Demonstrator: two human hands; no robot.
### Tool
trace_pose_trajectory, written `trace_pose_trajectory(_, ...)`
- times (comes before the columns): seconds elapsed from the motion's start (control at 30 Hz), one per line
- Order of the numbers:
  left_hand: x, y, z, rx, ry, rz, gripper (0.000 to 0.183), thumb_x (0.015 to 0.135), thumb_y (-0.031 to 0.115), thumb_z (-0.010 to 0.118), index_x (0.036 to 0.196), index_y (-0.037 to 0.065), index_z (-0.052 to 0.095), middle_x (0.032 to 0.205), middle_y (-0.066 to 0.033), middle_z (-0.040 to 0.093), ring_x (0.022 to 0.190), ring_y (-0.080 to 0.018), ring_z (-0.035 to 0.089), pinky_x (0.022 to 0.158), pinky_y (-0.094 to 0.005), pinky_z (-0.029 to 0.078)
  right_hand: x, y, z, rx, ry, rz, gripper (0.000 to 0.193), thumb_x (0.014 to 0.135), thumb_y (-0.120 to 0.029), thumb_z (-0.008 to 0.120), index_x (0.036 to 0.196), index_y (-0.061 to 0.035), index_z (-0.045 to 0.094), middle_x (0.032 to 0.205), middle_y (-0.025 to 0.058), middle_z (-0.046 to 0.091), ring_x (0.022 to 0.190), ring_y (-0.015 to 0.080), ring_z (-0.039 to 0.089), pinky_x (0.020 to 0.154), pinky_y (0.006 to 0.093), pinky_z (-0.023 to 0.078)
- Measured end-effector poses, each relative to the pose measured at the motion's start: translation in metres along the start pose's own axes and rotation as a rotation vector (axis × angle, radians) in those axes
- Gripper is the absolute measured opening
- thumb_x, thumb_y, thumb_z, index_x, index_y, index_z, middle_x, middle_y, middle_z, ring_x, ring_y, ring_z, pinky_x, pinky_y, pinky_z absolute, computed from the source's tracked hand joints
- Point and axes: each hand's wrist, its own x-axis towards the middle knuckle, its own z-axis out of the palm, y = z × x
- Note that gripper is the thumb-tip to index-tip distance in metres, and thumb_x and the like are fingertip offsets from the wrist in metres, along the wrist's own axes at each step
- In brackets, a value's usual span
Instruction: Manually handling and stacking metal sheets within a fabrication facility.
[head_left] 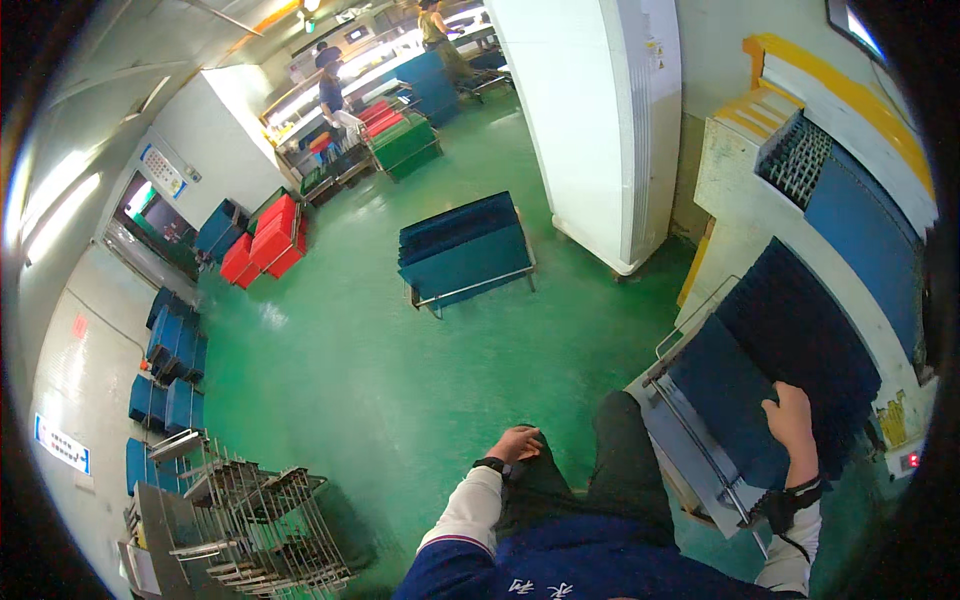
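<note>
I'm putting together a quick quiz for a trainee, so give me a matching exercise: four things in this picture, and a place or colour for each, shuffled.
Things
1. Left hand
2. Right hand
3. Cabinet
4. Metal racks

Places and colours
A. Lower left of the picture
B. At the dark blue stack
C. White
D. At the left knee

Right pairs: 1-D, 2-B, 3-C, 4-A
</note>
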Motion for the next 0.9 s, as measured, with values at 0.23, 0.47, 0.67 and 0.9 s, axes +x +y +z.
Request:
trace_pose_trajectory(0.23, 0.001, -0.003, -0.003, -0.048, -0.036, -0.013, 0.041, 0.084, 0.028, 0.06, 0.113, 0.001, 0.048, 0.08, -0.0129, 0.061, 0.06, -0.0164, 0.058, 0.05, -0.0251, 0.048, 0.006, -0.013, -0.01, -0.005, -0.173, 0.121, 0.037, 0.069, -0.014, 0.064, 0.099, 0.0054, 0.058, 0.094, 0.0248, 0.058, 0.092, 0.0385, 0.055, 0.08, 0.0432, 0.043)
trace_pose_trajectory(0.47, 0.004, -0.002, -0.006, -0.015, -0.056, -0.013, 0.046, 0.083, 0.03, 0.06, 0.115, 0.0, 0.045, 0.081, -0.0139, 0.061, 0.062, -0.0175, 0.059, 0.049, -0.0254, 0.048, 0.0, -0.006, 0.0, -0.006, -0.047, 0.093, 0.038, 0.069, -0.015, 0.064, 0.103, 0.0027, 0.058, 0.097, 0.0231, 0.058, 0.094, 0.0372, 0.054, 0.083, 0.043, 0.042)
trace_pose_trajectory(0.67, 0.0, -0.002, -0.003, 0.008, -0.024, -0.013, 0.046, 0.084, 0.03, 0.06, 0.117, 0.001, 0.045, 0.081, -0.0133, 0.061, 0.062, -0.0163, 0.059, 0.051, -0.0244, 0.049, -0.002, -0.018, 0.001, -0.047, -0.013, 0.14, 0.038, 0.07, -0.017, 0.065, 0.102, 0.0026, 0.058, 0.093, 0.0238, 0.059, 0.091, 0.0374, 0.055, 0.081, 0.0433, 0.043)
trace_pose_trajectory(0.9, 0.006, -0.007, -0.005, 0.007, -0.015, -0.006, 0.042, 0.084, 0.029, 0.06, 0.114, 0.002, 0.048, 0.08, -0.0111, 0.062, 0.06, -0.0145, 0.059, 0.051, -0.0244, 0.049, -0.004, -0.015, 0.006, -0.107, 0.053, 0.112, 0.039, 0.071, -0.02, 0.066, 0.102, 0.0015, 0.058, 0.089, 0.0228, 0.059, 0.087, 0.0371, 0.056, 0.077, 0.0435, 0.044)
